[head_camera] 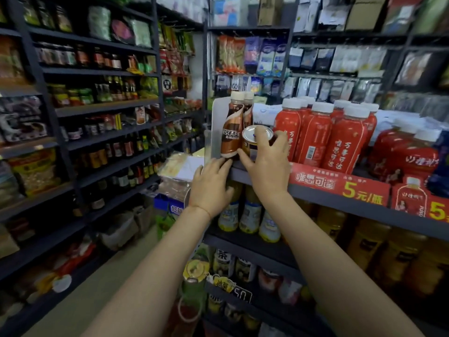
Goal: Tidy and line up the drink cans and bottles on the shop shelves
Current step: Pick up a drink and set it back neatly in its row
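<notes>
We face a dark metal shop shelf [340,194] carrying a red paper price strip [340,184] on its front edge. On it stand tall red plastic bottles with white caps [313,135], to the right of both hands. At the shelf's left end stands a brown plastic coffee bottle with a cream cap [232,127]; our left hand [210,188] rests open-fingered at its base. Our right hand [268,164] clasps a small gold-sided tin can with a silver top [255,142], tilted, just beside that bottle.
</notes>
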The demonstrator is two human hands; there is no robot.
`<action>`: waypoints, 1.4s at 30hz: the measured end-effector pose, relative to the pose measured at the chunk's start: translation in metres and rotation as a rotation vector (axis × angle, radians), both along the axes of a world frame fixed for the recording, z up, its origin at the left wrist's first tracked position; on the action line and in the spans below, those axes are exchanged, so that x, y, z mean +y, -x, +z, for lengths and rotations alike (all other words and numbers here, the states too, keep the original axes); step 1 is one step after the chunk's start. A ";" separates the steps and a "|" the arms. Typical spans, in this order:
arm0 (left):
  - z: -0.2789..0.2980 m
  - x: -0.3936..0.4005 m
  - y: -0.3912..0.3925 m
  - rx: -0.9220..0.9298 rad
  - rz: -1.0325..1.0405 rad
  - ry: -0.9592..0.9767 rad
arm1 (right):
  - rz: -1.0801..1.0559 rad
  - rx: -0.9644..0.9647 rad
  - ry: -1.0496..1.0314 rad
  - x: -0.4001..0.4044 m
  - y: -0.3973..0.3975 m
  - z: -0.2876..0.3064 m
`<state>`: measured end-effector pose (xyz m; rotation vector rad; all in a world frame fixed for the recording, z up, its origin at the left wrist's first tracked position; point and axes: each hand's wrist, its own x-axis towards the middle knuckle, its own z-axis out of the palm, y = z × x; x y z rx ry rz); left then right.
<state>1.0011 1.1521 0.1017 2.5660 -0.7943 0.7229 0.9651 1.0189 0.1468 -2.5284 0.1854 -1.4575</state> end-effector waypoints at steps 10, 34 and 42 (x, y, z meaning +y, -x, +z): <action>0.001 -0.001 0.003 0.113 0.014 -0.050 | 0.284 -0.027 -0.233 0.004 0.017 -0.001; 0.007 -0.300 0.371 1.393 -0.722 1.123 | 0.371 0.287 -0.941 -0.284 0.393 -0.018; 0.037 -0.498 0.520 1.330 -1.004 1.126 | 0.324 0.326 -0.912 -0.466 0.587 0.013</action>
